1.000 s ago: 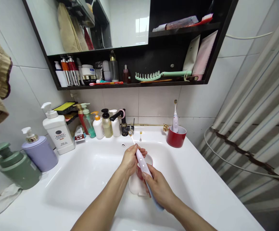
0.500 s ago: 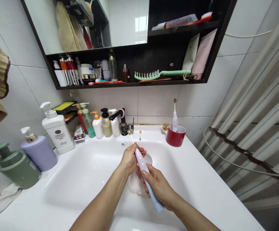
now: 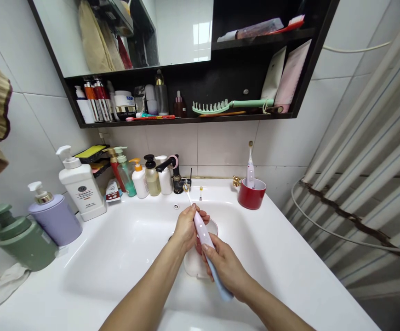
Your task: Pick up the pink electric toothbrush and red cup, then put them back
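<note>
Over the white sink basin (image 3: 117,257), my right hand (image 3: 226,269) is wrapped round the lower handle of a pale pink and blue electric toothbrush (image 3: 202,232). Its brush head points up toward the black faucet (image 3: 172,171). My left hand (image 3: 186,225) grips the upper part of the same handle. A white cup with a red inside (image 3: 195,264) stands in the basin right under both hands, mostly hidden by them.
A red cup (image 3: 251,194) holding another electric toothbrush stands at the back right of the basin. Pump bottles (image 3: 79,184) line the left rim and back ledge. A dark shelf (image 3: 186,120) with toiletries and a green comb hangs above. Striped curtain at right.
Almost nothing has moved. Both hands and the toothbrush have shifted very slightly; the view has tipped a little.
</note>
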The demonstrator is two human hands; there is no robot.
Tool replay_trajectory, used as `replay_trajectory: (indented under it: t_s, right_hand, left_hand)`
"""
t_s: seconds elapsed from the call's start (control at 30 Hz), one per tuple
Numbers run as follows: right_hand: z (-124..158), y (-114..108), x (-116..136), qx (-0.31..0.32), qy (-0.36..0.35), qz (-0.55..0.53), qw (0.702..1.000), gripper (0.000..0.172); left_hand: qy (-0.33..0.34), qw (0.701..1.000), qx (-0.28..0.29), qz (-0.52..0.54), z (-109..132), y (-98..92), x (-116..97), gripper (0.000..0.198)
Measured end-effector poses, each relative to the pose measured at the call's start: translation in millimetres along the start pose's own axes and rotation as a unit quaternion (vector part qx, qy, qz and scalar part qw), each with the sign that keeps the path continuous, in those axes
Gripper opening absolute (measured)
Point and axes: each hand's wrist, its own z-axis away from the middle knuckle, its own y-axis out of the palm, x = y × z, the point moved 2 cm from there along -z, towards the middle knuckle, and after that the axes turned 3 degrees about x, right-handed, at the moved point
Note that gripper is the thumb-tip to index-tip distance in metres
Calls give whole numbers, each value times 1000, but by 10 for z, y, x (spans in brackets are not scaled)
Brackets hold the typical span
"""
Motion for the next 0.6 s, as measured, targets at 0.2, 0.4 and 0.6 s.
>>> replay_trajectory:
  t_s: [0.2, 0.4, 0.6]
  right_hand:
    - [-15, -20, -3, -11, 5, 8, 1000, 25]
    - [-17, -19, 8, -10, 6, 18, 1000, 28]
    - [-28, -57, -19, -21, -7, 45, 999, 28]
  left_hand:
    - [-13, 1000, -14, -20, 7, -4, 26, 13]
    - [-13, 1000, -15, -18, 18, -4, 29, 14]
    - [16, 999, -30, -29, 12, -21, 26, 12]
